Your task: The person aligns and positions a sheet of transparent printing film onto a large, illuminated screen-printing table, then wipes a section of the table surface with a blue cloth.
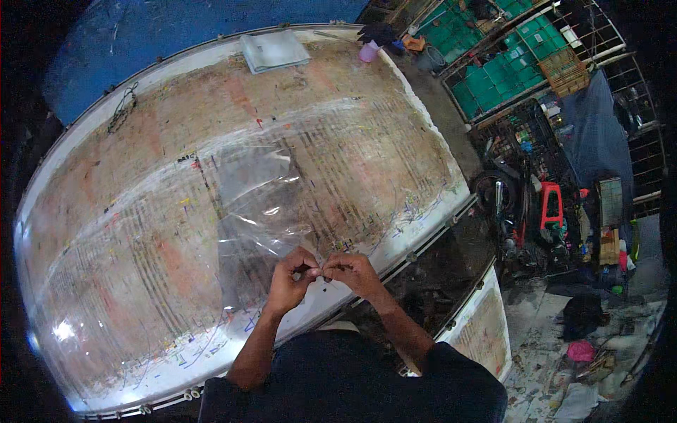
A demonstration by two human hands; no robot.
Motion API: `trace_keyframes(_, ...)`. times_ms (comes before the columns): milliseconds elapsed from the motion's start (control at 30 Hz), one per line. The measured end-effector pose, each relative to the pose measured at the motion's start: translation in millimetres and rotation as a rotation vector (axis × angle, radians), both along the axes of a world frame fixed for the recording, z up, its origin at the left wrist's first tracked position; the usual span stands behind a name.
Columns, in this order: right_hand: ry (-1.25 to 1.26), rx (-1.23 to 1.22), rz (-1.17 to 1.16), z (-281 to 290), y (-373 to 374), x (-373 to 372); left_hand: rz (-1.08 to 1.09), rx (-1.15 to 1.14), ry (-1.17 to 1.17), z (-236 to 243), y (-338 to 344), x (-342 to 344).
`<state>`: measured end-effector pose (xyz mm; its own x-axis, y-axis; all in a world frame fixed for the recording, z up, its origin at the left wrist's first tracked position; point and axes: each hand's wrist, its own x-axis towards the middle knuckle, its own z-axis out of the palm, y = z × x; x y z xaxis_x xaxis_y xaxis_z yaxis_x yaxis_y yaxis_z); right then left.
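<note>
My left hand (293, 280) and my right hand (350, 275) meet just above the near white border of a long, worn table (367, 155), fingertips pinched together. Whatever they pinch is too small or hidden to make out. Under and beyond them a wrinkled clear plastic sheet (257, 194) lies across the stained, marked tabletop. A folded translucent sheet (275, 51) rests near the table's far edge, with a pink container (369, 53) at the far right corner and a dark tangled cord (123, 106) toward the far left.
A blue surface (141, 42) lies beyond the table. At right are green panels in frames (486, 84), a motorbike (508, 204), a red stool (551, 204), crates (564, 70) and a pink bundle (580, 351). Another white-edged surface (479, 324) stands at lower right.
</note>
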<state>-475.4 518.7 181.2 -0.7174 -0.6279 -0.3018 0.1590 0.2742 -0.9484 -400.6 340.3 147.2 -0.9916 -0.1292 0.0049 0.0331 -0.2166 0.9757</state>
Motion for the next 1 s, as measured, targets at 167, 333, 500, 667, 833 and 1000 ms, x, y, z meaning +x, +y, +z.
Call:
trace_keyframes(167,0.071,0.087,0.014,10,-7,-5,-0.040,-0.043,-0.004,-8,-8,-7)
trace_keyframes(333,0.097,0.091,-0.013,7,-5,-6,-0.041,-0.065,0.068,0,-10,-11)
trace_keyframes(500,0.109,0.036,-0.024,4,-4,-5,-0.037,-0.064,0.074,-8,-4,-11)
trace_keyframes(667,0.081,-0.058,-0.034,-6,4,1,-0.030,-0.063,0.109,3,0,-8)
trace_keyframes(833,0.195,-0.032,-0.018,-2,6,7,-0.026,-0.084,0.087,3,6,-2)
trace_keyframes(1000,0.197,-0.092,-0.007,-7,6,10,0.032,-0.119,0.101,-1,9,1)
